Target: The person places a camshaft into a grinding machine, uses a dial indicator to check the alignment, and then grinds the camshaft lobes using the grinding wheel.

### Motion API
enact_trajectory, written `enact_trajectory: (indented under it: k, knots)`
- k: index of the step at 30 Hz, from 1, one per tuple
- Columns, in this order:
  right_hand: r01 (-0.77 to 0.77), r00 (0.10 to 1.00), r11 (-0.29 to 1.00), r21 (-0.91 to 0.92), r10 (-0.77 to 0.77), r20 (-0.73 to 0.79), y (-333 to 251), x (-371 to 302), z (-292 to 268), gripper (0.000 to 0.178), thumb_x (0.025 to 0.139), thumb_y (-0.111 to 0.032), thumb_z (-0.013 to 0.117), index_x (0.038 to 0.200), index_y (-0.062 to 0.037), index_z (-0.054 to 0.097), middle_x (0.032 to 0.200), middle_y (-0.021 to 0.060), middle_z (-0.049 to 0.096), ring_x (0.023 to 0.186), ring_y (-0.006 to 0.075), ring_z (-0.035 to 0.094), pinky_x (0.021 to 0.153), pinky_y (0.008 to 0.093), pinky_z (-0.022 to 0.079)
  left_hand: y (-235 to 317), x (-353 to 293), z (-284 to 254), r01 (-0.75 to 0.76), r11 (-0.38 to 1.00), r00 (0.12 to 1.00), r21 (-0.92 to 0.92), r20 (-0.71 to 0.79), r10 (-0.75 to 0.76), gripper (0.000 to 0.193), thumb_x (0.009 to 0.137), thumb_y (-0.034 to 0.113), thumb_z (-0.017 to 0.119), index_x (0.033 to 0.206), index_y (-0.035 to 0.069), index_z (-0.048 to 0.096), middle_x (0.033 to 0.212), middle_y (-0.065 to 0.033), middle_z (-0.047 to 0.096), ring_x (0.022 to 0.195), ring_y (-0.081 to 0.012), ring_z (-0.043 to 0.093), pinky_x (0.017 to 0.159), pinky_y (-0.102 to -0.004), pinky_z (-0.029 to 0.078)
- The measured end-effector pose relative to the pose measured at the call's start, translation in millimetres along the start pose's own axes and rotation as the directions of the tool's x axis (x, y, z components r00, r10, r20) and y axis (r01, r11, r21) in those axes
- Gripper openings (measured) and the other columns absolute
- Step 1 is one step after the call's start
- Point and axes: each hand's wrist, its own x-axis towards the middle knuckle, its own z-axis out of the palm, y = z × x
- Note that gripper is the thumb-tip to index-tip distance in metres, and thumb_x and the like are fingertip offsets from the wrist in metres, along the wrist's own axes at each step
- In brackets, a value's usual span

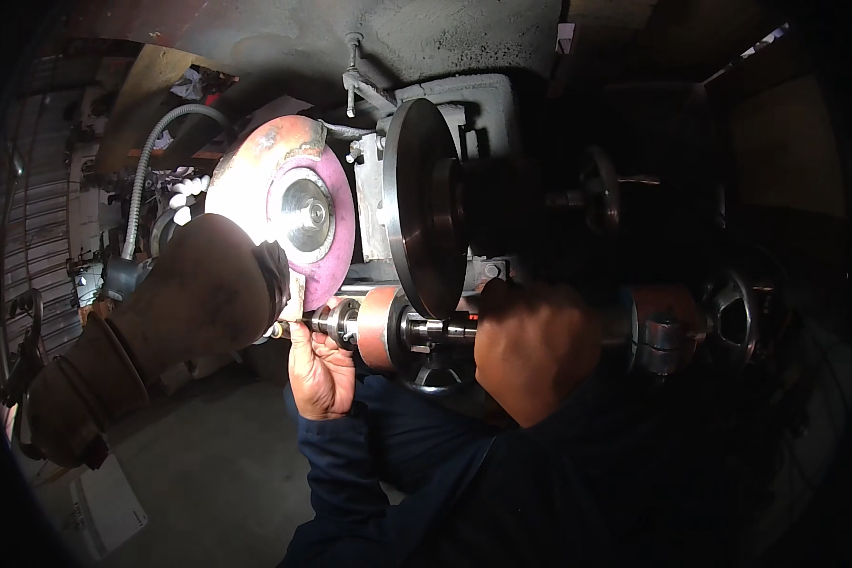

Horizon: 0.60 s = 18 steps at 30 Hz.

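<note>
In the lower middle, my left hand (320, 377) is raised palm up below a pink grinding wheel (336, 204). Its thumb and fingers close on the left end of a horizontal metal shaft assembly (325, 322). Just right of that hand, an orange-red round collar (377, 328) sits on the same line, followed by a bright metal shaft section (445, 330). My right hand (537, 346) lies over the shaft farther right, back of the hand toward me. Its fingers are hidden in shadow behind the hand. A large dark metal disc (421, 208) stands upright above the shaft.
An orange wheel guard (246, 156) glares under a brown lamp shade (194, 284) at the left. Handwheels (734, 317) and another orange-red block (665, 312) stand at the dark right. A flexible metal conduit (138, 175) curves at the left; a white flat sheet (109, 506) lies on the floor.
</note>
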Motion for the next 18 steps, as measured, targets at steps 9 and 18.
enact_trajectory:
  k: [9,18]
  knots:
    - [-0.029,0.999,0.999,-0.023,0.028,-0.046,-1.6,-2.9,10.8,0.008,0.074,-0.013,0.067,0.081,-0.0127,0.071,0.075,0.0059,0.068,0.072,0.0243,0.067,0.068,0.0372,0.052,-6.0,-3.9,49.0,-0.038,0.988,0.964,0.151,-0.254,0.076,0.037,0.105,0.027,0.048,0.122,-0.004,0.053,0.094,-0.0054,0.062,0.069,-0.0081,0.049,0.075,-0.0255,0.049]
    - [0.011,1.000,0.999,-0.039,-0.010,0.004,1.8,-3.7,0.7,0.012,0.073,-0.012,0.066,0.083,-0.0106,0.071,0.077,0.0070,0.068,0.076,0.0246,0.067,0.069,0.0376,0.052,0.2,-0.9,19.2,0.015,0.999,0.999,0.047,-0.030,-0.014,0.042,0.106,0.029,0.042,0.130,-0.004,0.047,0.125,-0.0176,0.061,0.111,-0.0255,0.063,0.096,-0.0400,0.053]
